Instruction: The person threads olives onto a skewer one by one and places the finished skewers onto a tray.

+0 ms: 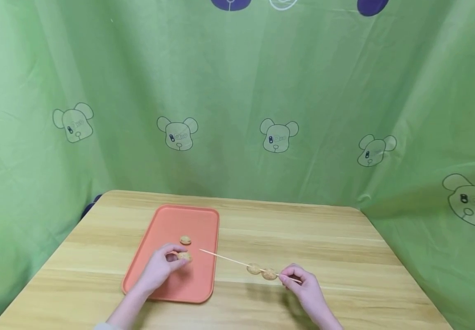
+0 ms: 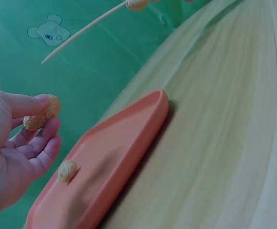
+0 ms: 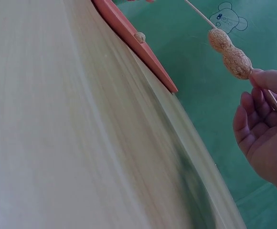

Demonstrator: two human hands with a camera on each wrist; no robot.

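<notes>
My left hand (image 1: pixel 159 268) pinches a golden-brown, rough-skinned food ball (image 2: pixel 45 113) between thumb and fingers, above the pink tray (image 1: pixel 196 288). A similar ball (image 1: pixel 185 240) lies on the tray just beyond that hand. To the right, my right hand (image 1: pixel 305 288) grips a thin wooden skewer (image 1: pixel 227 259) near its blunt end, thumb against fingers. Two more balls, a nearer one (image 3: pixel 237 63) and a farther one (image 3: pixel 219 40), are threaded side by side close to those fingertips. The skewer's bare tip points left, toward the held ball and apart from it.
The tray sits on the left part of a light wood-grain table (image 1: pixel 303 233). Green curtains (image 1: pixel 229 91) printed with bear heads hang behind and at both sides of the table.
</notes>
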